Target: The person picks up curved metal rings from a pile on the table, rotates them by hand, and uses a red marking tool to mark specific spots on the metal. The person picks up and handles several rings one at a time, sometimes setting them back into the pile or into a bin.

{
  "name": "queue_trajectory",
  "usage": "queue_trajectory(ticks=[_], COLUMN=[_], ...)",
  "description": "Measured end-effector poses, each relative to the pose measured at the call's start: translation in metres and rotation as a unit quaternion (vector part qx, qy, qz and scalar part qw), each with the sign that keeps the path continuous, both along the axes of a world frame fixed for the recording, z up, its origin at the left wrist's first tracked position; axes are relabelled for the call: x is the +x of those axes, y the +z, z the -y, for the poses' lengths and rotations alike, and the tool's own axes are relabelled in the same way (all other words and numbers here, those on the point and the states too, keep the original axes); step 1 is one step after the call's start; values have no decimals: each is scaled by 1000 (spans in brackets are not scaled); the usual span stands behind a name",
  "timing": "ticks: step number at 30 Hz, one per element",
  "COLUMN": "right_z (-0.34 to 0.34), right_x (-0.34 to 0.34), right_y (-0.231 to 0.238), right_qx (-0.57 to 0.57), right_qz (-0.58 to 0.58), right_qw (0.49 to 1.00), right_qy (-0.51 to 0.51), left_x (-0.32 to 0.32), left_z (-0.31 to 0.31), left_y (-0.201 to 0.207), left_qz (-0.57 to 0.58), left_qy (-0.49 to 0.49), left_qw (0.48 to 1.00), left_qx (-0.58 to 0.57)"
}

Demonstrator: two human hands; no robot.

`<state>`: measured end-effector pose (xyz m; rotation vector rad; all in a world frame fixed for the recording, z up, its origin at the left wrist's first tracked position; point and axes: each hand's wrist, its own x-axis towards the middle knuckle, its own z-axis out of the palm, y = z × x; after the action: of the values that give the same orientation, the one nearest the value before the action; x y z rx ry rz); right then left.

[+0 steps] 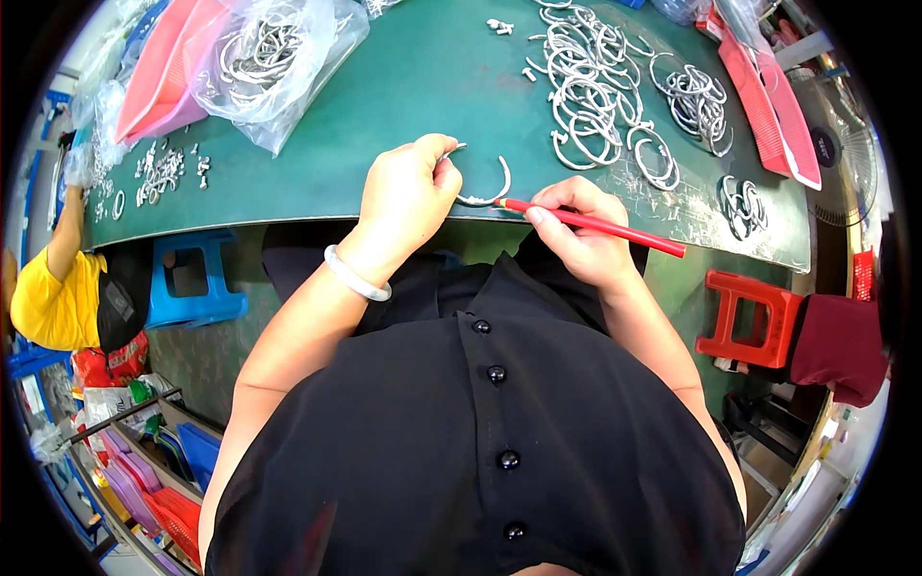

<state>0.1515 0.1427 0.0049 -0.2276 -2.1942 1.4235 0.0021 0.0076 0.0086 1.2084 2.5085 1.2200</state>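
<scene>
My left hand (411,187), a pale bangle on its wrist, pinches one end of an open silver bangle (507,178) just over the table's near edge. Its fingertips hide part of the metal. In my right hand (588,235) is a slim red pencil (634,232), slanting down to the right, gripped near its pointed end. The tip meets the lower curve of the bangle, or lies right beside it. To the right of centre, many similar silver bangles (588,96) are heaped on the green table (413,77).
A clear plastic bag of bangles (288,91) leans by a pink basket (158,86) at the left. Small metal parts (158,173) lie near it. More bangles (744,206) and a red basket (768,115) are at the right. A person in a yellow top (58,302) sits at far left.
</scene>
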Motion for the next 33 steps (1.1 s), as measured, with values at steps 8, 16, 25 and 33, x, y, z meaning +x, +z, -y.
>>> queue_trajectory(ticks=[8, 16, 25, 33], right_z=[0, -3, -1, -2], right_x=[-1, -1, 1, 1], right_y=[-4, -7, 1, 1], right_qx=[27, 36, 4, 5], right_qz=[-11, -24, 9, 17], right_qw=[1000, 999, 1000, 1000], right_qy=[-4, 11, 1, -6], left_x=[-1, -2, -4, -3], left_z=[0, -1, 0, 0], left_y=[-1, -2, -2, -2], left_qz=[0, -3, 8, 9], left_qy=[-2, -7, -13, -11], left_qw=[1000, 1000, 1000, 1000], left_qx=[9, 12, 14, 11])
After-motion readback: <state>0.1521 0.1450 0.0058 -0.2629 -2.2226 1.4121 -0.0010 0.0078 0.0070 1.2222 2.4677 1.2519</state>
